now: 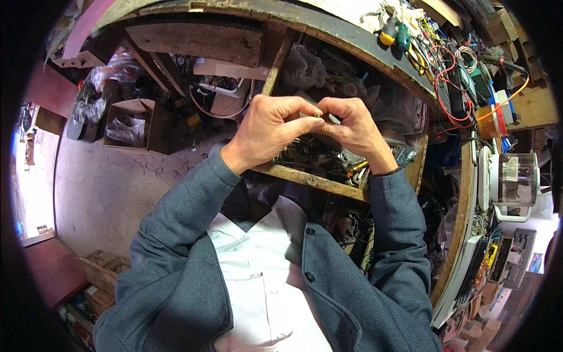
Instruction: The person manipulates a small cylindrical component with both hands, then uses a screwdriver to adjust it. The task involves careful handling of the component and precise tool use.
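Observation:
My left hand (pixel 264 126) and my right hand (pixel 353 128) meet fingertip to fingertip in front of my chest. Between the pinched thumbs and index fingers is a tiny round metal-looking piece (pixel 317 115); most of it is covered, so its exact kind cannot be told. Both hands are closed on it, the other fingers curled in. Below them lies an open wooden drawer (pixel 316 180) filled with loose metal parts and bits, partly hidden by my hands and wrists.
A dark-edged workbench (pixel 352 36) curves across the top, carrying yellow-and-green-handled tools (pixel 402 36) and red test leads (pixel 444 88). A cardboard box (pixel 130 126) stands on the concrete floor at left. At right is a white appliance with a clear container (pixel 517 179).

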{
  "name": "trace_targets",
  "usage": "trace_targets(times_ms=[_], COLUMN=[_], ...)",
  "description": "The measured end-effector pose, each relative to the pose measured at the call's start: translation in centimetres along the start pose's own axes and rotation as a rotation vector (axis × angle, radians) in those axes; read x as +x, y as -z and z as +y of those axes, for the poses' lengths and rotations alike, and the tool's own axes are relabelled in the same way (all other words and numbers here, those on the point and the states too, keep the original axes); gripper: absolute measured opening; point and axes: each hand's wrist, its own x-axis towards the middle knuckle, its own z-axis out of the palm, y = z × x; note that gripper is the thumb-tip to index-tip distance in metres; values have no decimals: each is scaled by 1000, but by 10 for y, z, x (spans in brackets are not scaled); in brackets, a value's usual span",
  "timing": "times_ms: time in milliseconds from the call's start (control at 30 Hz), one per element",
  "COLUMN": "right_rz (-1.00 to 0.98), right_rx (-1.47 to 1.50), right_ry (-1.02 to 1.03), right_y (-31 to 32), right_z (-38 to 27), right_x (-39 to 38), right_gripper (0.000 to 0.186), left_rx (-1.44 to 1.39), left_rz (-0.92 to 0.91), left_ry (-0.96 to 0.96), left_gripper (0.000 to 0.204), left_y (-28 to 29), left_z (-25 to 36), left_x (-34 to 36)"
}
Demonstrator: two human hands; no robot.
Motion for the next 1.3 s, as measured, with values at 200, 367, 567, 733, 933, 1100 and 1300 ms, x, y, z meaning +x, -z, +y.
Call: trace_targets(times_ms=[200,367,567,733,933,1100,1300], right_rz=[15,51,81,53,15,-26,-55], right_rx=[0,16,-32,-35,63,131,184], right_ry=[-11,32,57,18,-14,-75,-98], right_y=[-1,-4,-4,-3,-5,-4,-2], right_z=[2,0,1,2,0,1,-2], right_x=[0,1,1,1,0,-1,-1], right_gripper=[24,21,22,23,21,19,19], left_rx=[-18,-91,-87,-93,-93,-101,-96], left_rz=[-18,-37,-40,5,9,17,17], left_ry=[67,61,39,-3,4,14,22], left_gripper=[17,23,25,27,28,29,28], left_y=[1,3,2,-2,-1,-1,0], left_z=[3,-1,0,-3,-3,-6,-6], left_x=[1,2,3,1,1,1,2])
